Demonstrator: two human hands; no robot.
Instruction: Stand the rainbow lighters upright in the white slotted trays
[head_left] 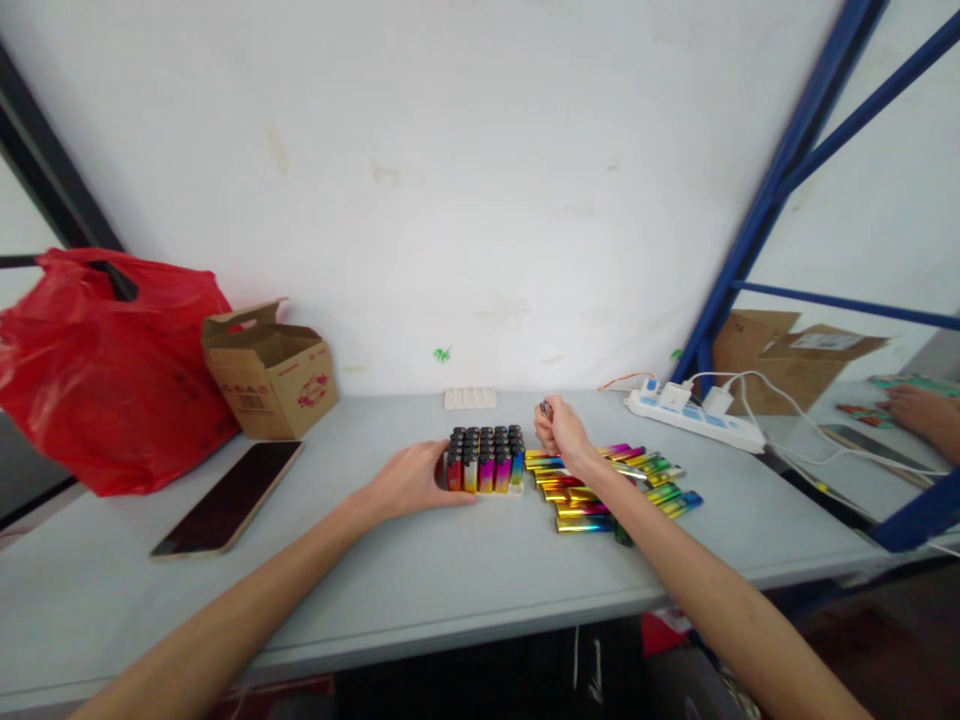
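Several upright lighters with black tops (486, 462) stand in rows in a white tray (511, 490) at the middle of the table. My left hand (421, 478) is wrapped round the left side of this block, thumb along its front. Just right of the block, my right hand (556, 425) is raised and closed round a small item with a dark metallic end, probably a lighter; most of it is hidden by the fingers. Under and beside my right forearm, several shiny multicoloured lighters (585, 507) lie flat in a loose pile.
An empty white tray (470, 398) lies by the wall. At left are a phone (229, 498), an open carton (274, 385) and a red bag (120, 370). A power strip (697, 420) with cables, a blue frame (772, 200) and another person's hand (922, 412) are at right.
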